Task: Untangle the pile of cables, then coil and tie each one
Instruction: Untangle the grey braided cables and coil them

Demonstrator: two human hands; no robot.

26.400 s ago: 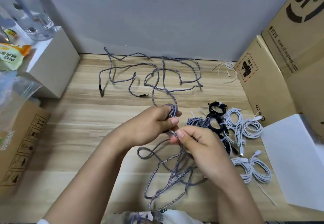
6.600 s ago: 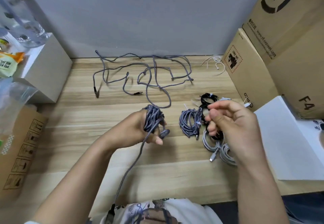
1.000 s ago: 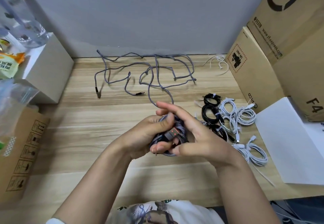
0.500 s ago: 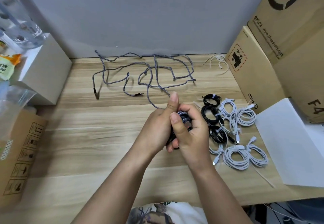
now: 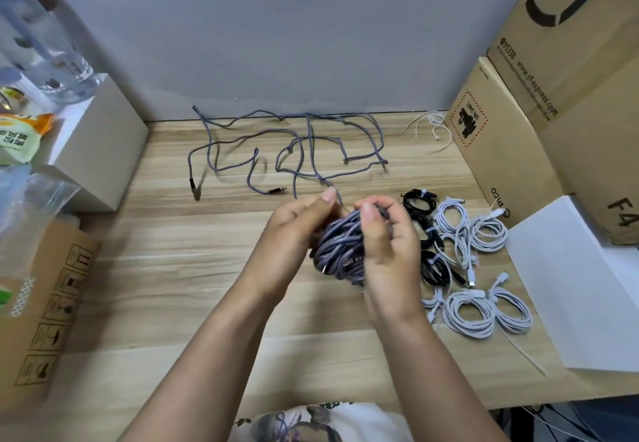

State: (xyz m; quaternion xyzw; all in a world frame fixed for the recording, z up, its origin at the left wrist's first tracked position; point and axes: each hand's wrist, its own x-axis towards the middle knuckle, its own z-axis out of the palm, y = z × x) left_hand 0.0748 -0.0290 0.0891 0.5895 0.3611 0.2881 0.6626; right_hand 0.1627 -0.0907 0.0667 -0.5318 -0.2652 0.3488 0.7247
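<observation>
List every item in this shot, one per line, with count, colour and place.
braided coil: one, grey-purple, gripped between both hands
loose braided cable: at least one, grey-purple, spread at table's far edge
black coils: about three, right of hands
white coils: several, right side
loose white ties: few, far right corner
cardboard boxes: brown, right
white box: one, left
table: light wood
left hand: grips coil
right hand: grips coil

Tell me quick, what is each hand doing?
Left hand: fingers curled round the grey braided coil.
Right hand: fingers curled round the same coil.
</observation>
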